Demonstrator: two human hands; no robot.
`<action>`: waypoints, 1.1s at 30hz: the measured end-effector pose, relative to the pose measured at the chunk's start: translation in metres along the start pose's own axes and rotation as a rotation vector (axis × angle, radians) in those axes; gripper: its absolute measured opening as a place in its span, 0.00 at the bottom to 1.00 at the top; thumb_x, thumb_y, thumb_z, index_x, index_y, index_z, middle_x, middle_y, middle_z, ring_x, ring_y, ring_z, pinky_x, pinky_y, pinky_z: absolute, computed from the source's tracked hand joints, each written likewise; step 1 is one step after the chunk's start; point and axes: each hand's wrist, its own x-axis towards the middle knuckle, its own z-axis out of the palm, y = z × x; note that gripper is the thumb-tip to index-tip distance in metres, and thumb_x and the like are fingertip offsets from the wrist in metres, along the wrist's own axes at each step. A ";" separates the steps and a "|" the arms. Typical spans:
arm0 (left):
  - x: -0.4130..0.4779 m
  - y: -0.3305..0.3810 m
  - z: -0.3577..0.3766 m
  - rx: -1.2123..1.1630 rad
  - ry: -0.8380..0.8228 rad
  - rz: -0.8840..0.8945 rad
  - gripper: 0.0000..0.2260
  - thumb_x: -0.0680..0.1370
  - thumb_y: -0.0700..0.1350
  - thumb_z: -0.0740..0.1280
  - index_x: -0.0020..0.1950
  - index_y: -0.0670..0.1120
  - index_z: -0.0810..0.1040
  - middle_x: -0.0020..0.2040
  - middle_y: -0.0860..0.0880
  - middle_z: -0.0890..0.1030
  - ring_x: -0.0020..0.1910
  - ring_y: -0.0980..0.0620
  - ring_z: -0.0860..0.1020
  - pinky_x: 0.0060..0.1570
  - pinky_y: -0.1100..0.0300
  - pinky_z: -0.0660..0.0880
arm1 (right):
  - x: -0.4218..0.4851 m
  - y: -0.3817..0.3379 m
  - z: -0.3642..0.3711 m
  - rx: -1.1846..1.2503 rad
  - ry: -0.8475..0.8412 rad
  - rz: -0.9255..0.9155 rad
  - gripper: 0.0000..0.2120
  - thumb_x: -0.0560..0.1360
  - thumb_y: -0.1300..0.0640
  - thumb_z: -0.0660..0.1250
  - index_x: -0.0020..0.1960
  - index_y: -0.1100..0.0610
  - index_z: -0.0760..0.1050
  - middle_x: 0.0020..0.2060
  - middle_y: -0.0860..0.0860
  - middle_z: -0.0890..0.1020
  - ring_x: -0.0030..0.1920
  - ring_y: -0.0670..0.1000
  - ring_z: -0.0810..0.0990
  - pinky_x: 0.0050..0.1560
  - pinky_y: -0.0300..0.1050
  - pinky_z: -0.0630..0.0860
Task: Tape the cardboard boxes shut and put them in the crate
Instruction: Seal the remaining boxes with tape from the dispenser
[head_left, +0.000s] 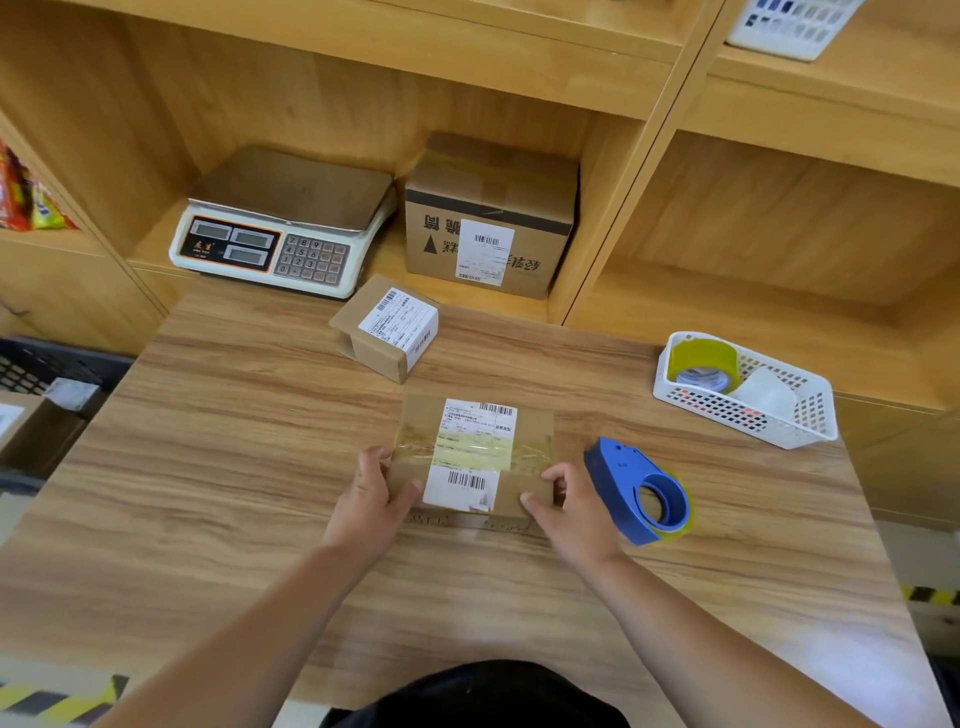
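A: Containers, largest first?
B: Dark crate (62, 361), left of the table (234, 441): one labelled carton (31, 431), partly out of view. White basket (810, 415), table's right: one yellow tape roll (704, 364), one white roll (766, 392).
A: Task item?
B: Taped cardboard box (470, 457), table centre, just beside the blue tape dispenser (641, 491). Left hand (371, 499) and right hand (569, 506) grip its sides, fingers curled over the edges.
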 end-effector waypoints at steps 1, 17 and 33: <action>0.001 0.000 0.000 0.011 -0.008 -0.002 0.25 0.77 0.51 0.66 0.70 0.46 0.59 0.58 0.48 0.72 0.55 0.44 0.75 0.47 0.57 0.68 | 0.000 0.001 0.002 -0.006 0.011 0.002 0.14 0.74 0.50 0.70 0.55 0.49 0.68 0.46 0.43 0.74 0.48 0.48 0.75 0.50 0.44 0.71; 0.019 0.017 -0.007 -0.100 -0.092 -0.057 0.30 0.73 0.39 0.67 0.73 0.50 0.62 0.54 0.51 0.78 0.46 0.52 0.78 0.38 0.60 0.74 | 0.019 -0.014 -0.005 0.138 -0.147 0.136 0.39 0.71 0.62 0.71 0.76 0.54 0.56 0.65 0.50 0.73 0.61 0.50 0.74 0.62 0.50 0.74; 0.006 0.034 -0.017 0.170 -0.037 0.174 0.53 0.69 0.45 0.73 0.73 0.65 0.33 0.67 0.53 0.65 0.51 0.53 0.73 0.42 0.61 0.73 | 0.015 -0.017 -0.023 0.344 0.136 0.156 0.13 0.79 0.48 0.61 0.40 0.56 0.68 0.35 0.47 0.73 0.39 0.49 0.71 0.39 0.40 0.66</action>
